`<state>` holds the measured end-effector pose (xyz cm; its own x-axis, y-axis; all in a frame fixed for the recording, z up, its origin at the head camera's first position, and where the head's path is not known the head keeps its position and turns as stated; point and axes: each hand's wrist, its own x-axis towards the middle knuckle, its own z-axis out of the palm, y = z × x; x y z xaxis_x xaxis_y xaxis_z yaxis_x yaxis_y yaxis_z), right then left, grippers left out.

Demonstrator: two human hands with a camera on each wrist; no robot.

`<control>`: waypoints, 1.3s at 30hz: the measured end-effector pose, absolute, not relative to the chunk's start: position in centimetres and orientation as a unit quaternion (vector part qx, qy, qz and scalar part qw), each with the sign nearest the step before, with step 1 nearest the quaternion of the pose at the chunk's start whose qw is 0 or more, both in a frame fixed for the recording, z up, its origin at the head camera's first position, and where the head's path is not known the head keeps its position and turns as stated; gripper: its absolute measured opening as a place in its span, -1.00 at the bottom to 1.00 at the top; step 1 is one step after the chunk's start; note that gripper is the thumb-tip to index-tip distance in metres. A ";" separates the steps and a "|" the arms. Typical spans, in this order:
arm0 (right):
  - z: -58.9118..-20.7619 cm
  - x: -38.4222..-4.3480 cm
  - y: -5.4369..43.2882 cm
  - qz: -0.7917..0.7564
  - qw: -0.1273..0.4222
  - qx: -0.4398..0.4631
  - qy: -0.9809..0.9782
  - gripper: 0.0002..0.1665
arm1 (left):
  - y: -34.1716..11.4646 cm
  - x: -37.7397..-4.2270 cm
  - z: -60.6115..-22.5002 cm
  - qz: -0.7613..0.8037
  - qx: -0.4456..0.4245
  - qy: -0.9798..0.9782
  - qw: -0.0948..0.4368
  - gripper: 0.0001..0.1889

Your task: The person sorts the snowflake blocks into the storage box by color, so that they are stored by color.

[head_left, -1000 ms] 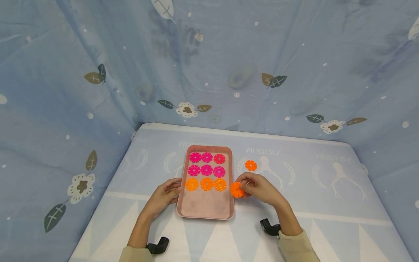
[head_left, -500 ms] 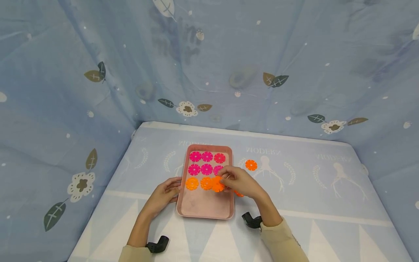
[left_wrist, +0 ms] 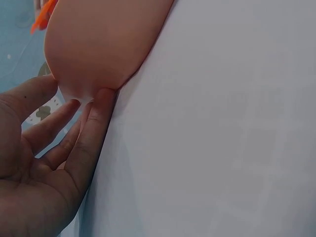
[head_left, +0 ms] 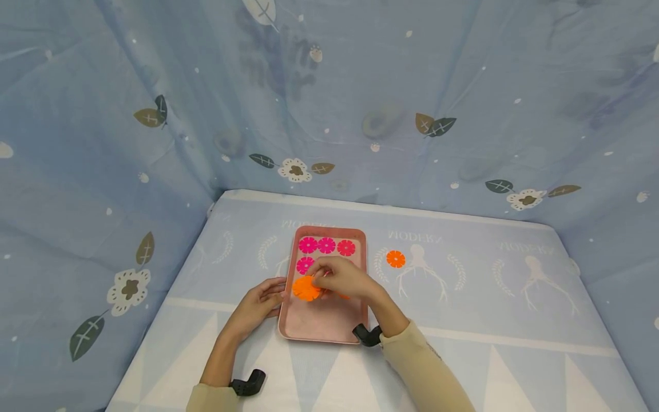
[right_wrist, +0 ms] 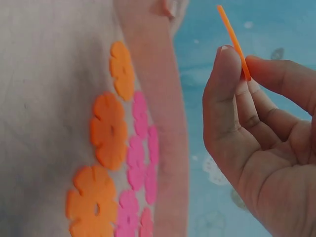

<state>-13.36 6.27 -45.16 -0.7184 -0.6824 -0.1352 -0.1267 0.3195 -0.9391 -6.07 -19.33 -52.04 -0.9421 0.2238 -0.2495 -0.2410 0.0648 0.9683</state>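
My right hand (head_left: pixel 342 277) is over the pink tray (head_left: pixel 319 325) and pinches an orange notched plastic disc (head_left: pixel 306 288) between thumb and index finger. Edge-on in the right wrist view, that disc (right_wrist: pixel 233 39) stands clear of the orange discs (right_wrist: pixel 112 131) lying in a row on the tray. Magenta discs (head_left: pixel 308 245) and a redder disc (head_left: pixel 346 247) lie in rows at the tray's far end, partly hidden by the hand. With loosely extended fingers, my left hand (head_left: pixel 256 306) touches the tray's left wall, its fingertips against the edge (left_wrist: pixel 103 81) in the left wrist view.
A single orange disc (head_left: pixel 396 258) lies on the patterned tablecloth (head_left: pixel 463 286) right of the tray. Blue printed curtains (head_left: pixel 329 103) surround the table on the back and sides. A black wrist device (head_left: pixel 367 335) overhangs the tray's near right corner.
My right hand has carried the orange disc from beside the tray's right rim leftward, over the orange row to its left end. The left hand and tray have stayed in place.
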 end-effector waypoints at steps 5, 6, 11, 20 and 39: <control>-45.7 -13.8 4.9 -0.511 0.319 -0.265 0.753 -0.81 | -19.4 -6.1 -51.9 0.684 -0.003 0.708 0.174 -0.46; -45.7 -13.8 4.7 -0.510 0.326 -0.265 0.751 -0.81 | -19.3 -6.1 -51.9 0.684 -0.003 0.708 0.175 -0.46; -45.8 -13.8 3.8 -0.471 0.350 -0.270 0.764 -0.87 | -19.3 -6.1 -51.9 0.680 0.002 0.712 0.176 -0.44; -47.4 -13.7 2.7 -0.404 0.383 -0.292 0.777 -0.90 | -19.2 -6.1 -52.0 0.684 -0.012 0.709 0.171 -0.49; -46.3 -13.3 3.4 -0.333 0.323 -0.336 0.820 -0.84 | -19.2 -6.0 -52.4 0.675 -0.019 0.720 0.162 -0.50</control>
